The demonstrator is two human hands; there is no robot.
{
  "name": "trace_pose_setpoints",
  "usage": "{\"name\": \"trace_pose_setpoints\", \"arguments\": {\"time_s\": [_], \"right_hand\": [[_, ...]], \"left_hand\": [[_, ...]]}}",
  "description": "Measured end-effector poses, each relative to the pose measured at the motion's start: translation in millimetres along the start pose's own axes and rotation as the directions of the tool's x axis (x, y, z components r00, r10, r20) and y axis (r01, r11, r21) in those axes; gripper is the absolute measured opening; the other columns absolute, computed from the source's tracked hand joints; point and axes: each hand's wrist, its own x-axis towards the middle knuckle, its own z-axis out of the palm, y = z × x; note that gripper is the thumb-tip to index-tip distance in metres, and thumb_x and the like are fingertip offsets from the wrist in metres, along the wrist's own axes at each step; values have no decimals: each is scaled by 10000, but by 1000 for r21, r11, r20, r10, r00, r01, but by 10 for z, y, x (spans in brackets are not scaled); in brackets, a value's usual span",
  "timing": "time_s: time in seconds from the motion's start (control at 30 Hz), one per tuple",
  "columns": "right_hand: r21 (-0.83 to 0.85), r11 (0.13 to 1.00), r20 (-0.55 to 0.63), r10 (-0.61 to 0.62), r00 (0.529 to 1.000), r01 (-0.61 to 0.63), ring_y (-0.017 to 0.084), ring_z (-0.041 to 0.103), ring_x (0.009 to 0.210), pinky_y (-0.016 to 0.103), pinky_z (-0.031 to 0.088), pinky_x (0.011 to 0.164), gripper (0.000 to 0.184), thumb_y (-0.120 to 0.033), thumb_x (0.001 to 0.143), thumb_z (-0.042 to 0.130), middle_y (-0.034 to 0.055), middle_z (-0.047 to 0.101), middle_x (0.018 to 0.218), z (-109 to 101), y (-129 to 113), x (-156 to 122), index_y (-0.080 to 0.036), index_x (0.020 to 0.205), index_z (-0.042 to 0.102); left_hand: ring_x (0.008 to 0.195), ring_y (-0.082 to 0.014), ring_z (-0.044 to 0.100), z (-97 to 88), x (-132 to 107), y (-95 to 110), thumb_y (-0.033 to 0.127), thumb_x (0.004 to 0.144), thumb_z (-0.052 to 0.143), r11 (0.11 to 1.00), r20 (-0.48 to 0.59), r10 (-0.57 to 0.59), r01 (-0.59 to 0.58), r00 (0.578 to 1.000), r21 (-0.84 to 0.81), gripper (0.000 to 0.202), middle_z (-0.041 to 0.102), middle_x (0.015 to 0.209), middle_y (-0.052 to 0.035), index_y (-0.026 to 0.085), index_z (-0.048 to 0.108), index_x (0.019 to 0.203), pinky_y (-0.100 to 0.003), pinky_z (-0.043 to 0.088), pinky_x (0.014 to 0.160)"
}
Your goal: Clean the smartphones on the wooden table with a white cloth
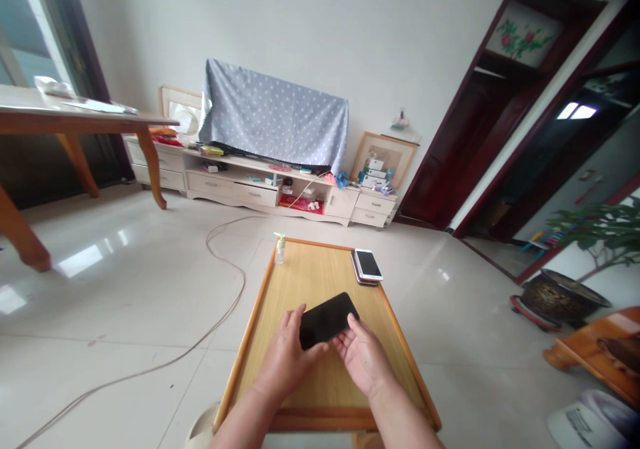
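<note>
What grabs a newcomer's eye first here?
A black smartphone held between the left hand and right hand, centre-low, over a light wooden board with orange edges. Beyond it, a pale blue polka-dot cloth drapes something on the cream cabinet against the far wall.

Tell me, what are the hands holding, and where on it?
A black smartphone: the left hand grips one end, and the right hand touches the other end.

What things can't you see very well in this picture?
From the head view:
- The black phone: the left hand and right hand hide parts of it.
- The lower phone: the white phone on top hides most of it.
- The pump bottle: any writing is too small to read.
</note>
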Motion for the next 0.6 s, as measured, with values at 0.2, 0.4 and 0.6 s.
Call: {"name": "trace_pose_setpoints", "arguments": {"time_s": [0.2,0.4,0.6], "right_hand": [[43,999,184,18,983,-27,232,669,1113,425,516,1002,289,-258,844,752,81,735,1173,-71,-199,-112,-232,1125,690],[85,996,176,-28,984,13,216,641,1208,443,465,1103,405,-340,894,720,58,713,1263,24,-303,-111,-275,1286,645],[99,994,204,-71,976,51,184,589,1287,361,490,1083,505,-299,890,728,48,657,1367,73,-368,-131,-298,1376,590]], "left_hand": [[919,-208,684,-9,59,47,299,937,535,976,-20,61,-64,998,-208,190,698,985,-40,229,610,1097,-361,552,832],[1202,-206,600,6,-14,158,136,951,486,925,-164,379,-380,911,29,230,642,1238,-72,259,595,1113,-387,505,1017],[1218,-228,565,22,-37,190,83,929,524,868,-239,493,-452,837,208,293,604,1282,-83,258,602,1150,-429,493,1026]]}}
